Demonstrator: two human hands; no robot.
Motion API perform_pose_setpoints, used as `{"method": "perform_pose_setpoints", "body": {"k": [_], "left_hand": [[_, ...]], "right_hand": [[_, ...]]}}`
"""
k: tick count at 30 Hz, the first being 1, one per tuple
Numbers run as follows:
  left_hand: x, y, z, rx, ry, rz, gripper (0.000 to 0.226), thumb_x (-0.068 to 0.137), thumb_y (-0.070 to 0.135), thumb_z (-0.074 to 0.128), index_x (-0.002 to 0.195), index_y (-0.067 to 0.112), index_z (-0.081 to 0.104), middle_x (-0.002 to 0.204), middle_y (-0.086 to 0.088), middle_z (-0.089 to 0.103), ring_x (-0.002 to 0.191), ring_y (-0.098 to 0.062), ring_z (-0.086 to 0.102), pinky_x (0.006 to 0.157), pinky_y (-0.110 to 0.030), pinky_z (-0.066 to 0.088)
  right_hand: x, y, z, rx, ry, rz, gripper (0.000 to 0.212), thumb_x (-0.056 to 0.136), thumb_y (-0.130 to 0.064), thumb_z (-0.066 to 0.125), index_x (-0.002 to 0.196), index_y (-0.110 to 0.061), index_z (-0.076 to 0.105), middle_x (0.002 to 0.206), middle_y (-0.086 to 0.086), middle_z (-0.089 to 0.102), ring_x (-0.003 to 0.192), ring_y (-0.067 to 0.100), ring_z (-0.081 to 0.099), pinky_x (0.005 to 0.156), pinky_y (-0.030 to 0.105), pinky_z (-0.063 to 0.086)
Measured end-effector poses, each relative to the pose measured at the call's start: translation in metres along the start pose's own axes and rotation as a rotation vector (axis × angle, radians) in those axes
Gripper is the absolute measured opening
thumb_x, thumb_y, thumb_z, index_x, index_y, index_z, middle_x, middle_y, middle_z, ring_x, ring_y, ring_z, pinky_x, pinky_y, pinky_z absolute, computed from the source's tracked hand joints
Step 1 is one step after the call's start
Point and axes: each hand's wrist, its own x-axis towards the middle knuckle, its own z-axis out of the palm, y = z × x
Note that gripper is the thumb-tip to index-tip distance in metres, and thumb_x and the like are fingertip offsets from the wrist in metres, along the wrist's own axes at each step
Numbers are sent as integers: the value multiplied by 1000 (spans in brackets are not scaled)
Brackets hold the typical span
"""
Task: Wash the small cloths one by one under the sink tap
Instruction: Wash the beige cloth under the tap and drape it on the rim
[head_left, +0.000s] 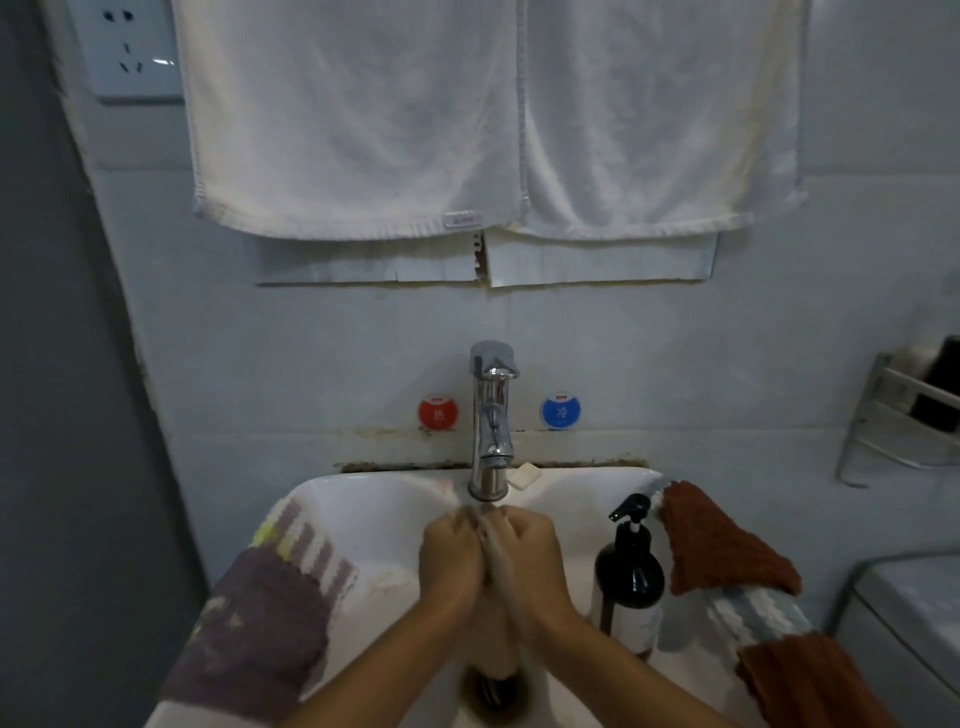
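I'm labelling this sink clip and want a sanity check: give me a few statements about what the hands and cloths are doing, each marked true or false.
1. Both hands press one pale cloth between them under the tap. True: left hand, right hand.
2. The dark pump bottle stands on the sink's left rim. False: it stands on the right side of the sink.
3. A purple striped cloth lies over the sink's left edge. True.
4. The rust-brown cloth is being scrubbed. False: it lies on the right rim, untouched.
5. Two white towels hang above the tap. True.
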Motion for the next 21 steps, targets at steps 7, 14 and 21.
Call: {"method": "perform_pose_setpoints", "body": {"k": [7, 14, 21], "left_hand": [[-4, 2, 12, -126, -82, 17, 33, 98, 43, 48, 89, 17, 65, 86, -10, 68, 78, -18, 68, 65, -26, 52], [-21, 1, 6, -196, -49, 121, 16, 103, 28, 37, 97, 20, 49, 86, 11, 54, 80, -2, 54, 72, -23, 46], [-4, 3, 3, -160, 57, -32, 26, 104, 19, 37, 95, 8, 59, 96, -13, 63, 89, -24, 61, 85, -36, 50]], "right_hand": [[6, 3, 0, 106, 3, 38, 27, 99, -23, 54, 80, -10, 68, 73, 7, 68, 72, 19, 69, 67, 32, 58], [7, -1, -1, 145, -34, 94, 32, 104, -28, 50, 91, -8, 71, 84, 13, 73, 81, 24, 73, 79, 42, 61], [11, -6, -13, 107, 144, 133, 37, 104, -17, 43, 69, -12, 54, 66, 5, 53, 60, 17, 50, 57, 32, 42]]}}
